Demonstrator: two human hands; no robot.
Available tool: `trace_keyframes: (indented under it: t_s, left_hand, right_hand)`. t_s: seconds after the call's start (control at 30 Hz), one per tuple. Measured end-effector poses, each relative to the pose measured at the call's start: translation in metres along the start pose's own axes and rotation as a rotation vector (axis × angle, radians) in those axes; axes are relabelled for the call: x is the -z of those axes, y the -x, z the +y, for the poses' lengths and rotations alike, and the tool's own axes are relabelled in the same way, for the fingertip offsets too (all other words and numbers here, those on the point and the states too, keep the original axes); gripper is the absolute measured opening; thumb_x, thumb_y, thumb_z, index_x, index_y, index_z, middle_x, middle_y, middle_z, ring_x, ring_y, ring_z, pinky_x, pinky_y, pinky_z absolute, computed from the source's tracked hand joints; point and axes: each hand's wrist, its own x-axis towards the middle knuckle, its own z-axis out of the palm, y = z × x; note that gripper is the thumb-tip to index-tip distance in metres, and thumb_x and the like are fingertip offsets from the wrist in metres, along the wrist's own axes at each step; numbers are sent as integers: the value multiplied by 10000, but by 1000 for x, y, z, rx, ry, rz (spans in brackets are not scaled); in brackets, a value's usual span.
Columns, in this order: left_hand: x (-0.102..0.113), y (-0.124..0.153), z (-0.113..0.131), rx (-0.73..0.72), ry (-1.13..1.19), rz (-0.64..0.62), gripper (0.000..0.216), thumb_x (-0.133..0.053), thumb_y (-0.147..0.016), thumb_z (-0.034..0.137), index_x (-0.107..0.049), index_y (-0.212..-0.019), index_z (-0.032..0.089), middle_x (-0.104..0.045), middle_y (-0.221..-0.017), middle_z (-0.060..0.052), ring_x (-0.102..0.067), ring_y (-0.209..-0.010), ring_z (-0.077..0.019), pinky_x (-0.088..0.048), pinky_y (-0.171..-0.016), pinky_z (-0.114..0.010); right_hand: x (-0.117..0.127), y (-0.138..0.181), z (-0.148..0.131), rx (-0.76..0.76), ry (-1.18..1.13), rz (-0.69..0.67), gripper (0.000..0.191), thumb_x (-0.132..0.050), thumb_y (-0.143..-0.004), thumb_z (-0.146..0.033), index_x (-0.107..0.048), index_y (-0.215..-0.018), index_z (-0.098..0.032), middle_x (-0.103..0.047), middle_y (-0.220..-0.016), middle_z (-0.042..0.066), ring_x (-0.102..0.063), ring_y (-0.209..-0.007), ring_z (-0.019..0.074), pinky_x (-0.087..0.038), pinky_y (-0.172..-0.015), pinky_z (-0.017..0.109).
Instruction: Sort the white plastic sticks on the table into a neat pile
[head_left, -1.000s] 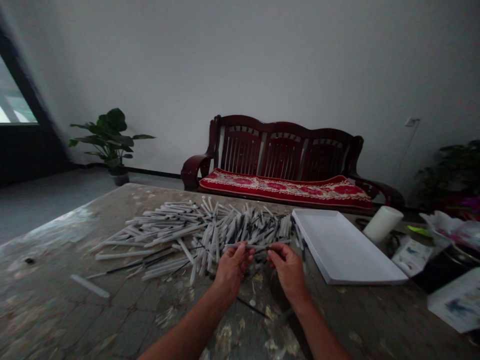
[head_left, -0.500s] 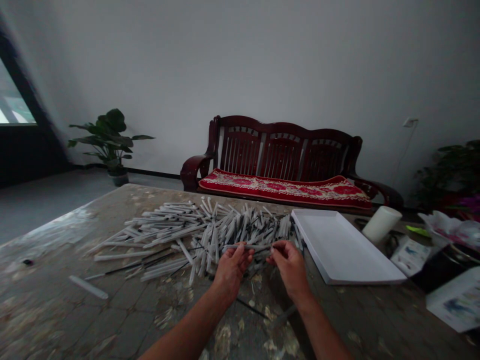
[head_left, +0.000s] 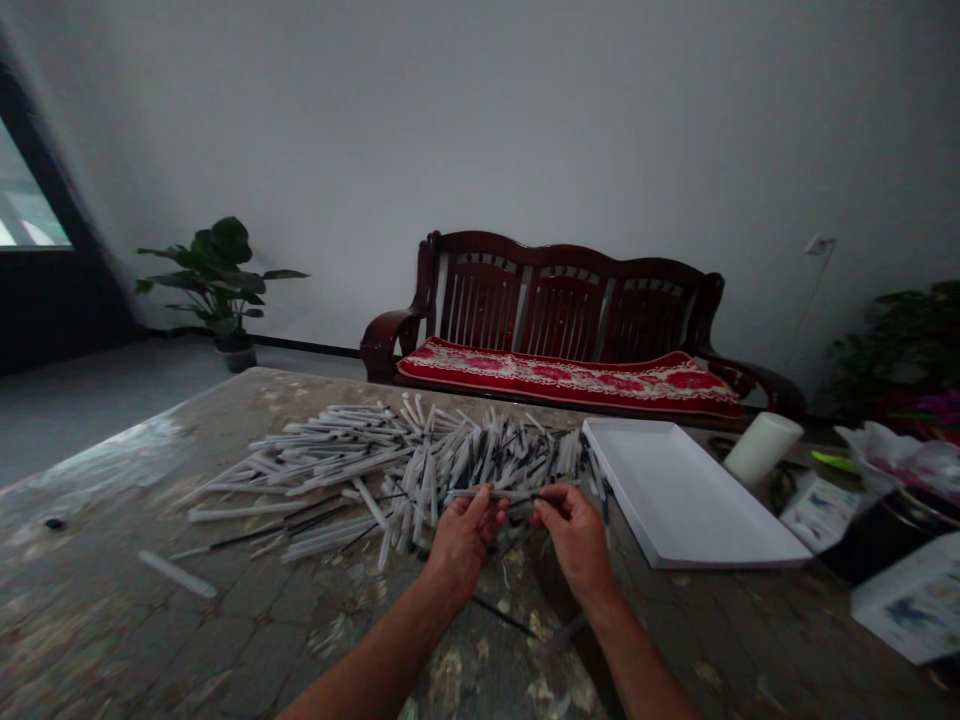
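Between my two hands lies a slim, whitish, see-through tube (head_left: 516,495), held level over the table. My left hand (head_left: 466,530) is closed on its left part, pinching it between thumb and fingers. At the tube's right end, which looks dark, the fingertips of my right hand (head_left: 574,535) are pinched together. Just beyond my hands spreads a large heap of similar whitish tubes (head_left: 345,455), mixed with thin dark rods. One loose tube (head_left: 178,574) lies apart at the left. What the tube contains is too small to make out.
A shallow white tray (head_left: 697,500) sits right of the heap. Past it stand a white roll (head_left: 763,448) and printed boxes (head_left: 911,600). A small black piece (head_left: 54,524) lies on the table's left side. Behind the table is a wooden bench (head_left: 562,300) with a red cover.
My right hand has shifted slightly left along the tube, and a dark part now shows at its fingertips. My left hand has stayed in place.
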Motion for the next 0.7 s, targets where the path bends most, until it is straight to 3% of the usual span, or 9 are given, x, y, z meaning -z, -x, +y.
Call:
trace_keyframes:
  t_s: [0.47, 0.7]
  left_hand:
    - [3, -2, -2, -26, -28, -18, 123, -569, -912, 66, -636, -822, 114, -701, -735, -33, -714, -653, -113, -585, -575, -172]
    - [1, 2, -1, -6, -22, -13, 110, -589, -897, 57, -640, -818, 113, -696, -708, -30, -705, -628, -104, -576, -556, -155]
  right_hand:
    - [3, 0, 4, 108, 154, 9, 230, -681, -686, -386, -683, -804, -189, -697, -727, 36, -656, -677, 209, -523, -678, 331]
    - [4, 0, 0, 119, 169, -2, 233, -678, -683, -386, -680, -802, -186, -692, -715, 36, -646, -655, 202, -515, -650, 319]
